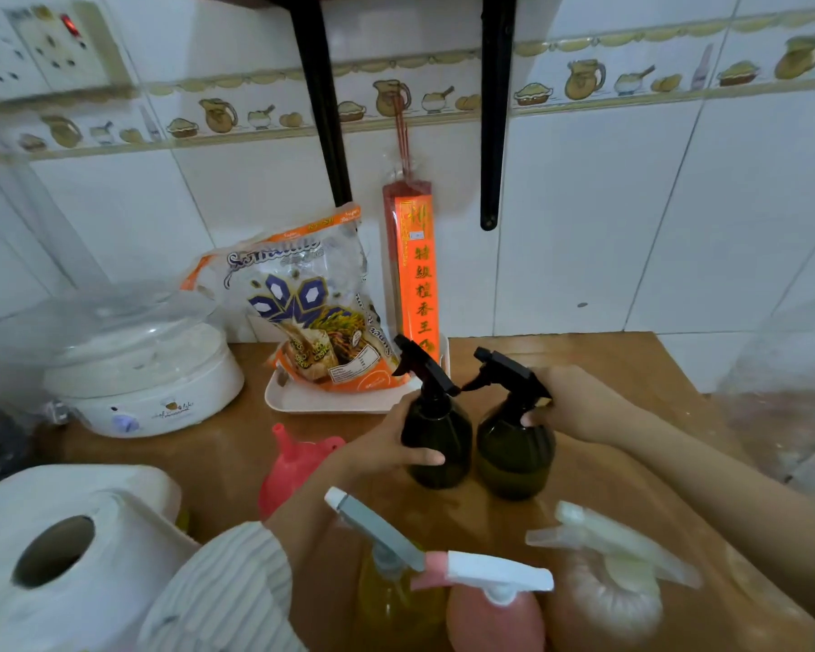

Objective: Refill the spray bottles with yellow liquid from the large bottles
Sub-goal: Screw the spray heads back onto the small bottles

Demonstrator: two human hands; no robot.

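Right now both hands are on the two dark spray bottles that stand upright, just beside each other, in the middle of the wooden bench (631,364). The left hand (387,440) is wrapped round the belly of the left dark bottle (438,440), thumb across its front, while the right hand (570,402) curls its fingers round the neck and shoulder of the right dark bottle (514,454), just under its black trigger head. Both black nozzles point left. Nearer the camera stand three more spray bottles in a row: a yellow bottle (396,600) with a grey trigger head, a pink bottle (495,618) with a white and pink head, and a pale clear bottle (603,604) with a translucent head; they are blurred, so how full they are is hard to say, though the yellow one seems to hold yellow liquid. A pink funnel (292,468) lies on the bench to the left of the left forearm. Behind the dark bottles a white tray (302,400) carries a bag of rice (311,312), and a red pack of incense sticks (415,275) leans upright against the tiled wall. At far left sit a white cooker (133,364) with a clear lid and, closer, a roll of paper (53,557).
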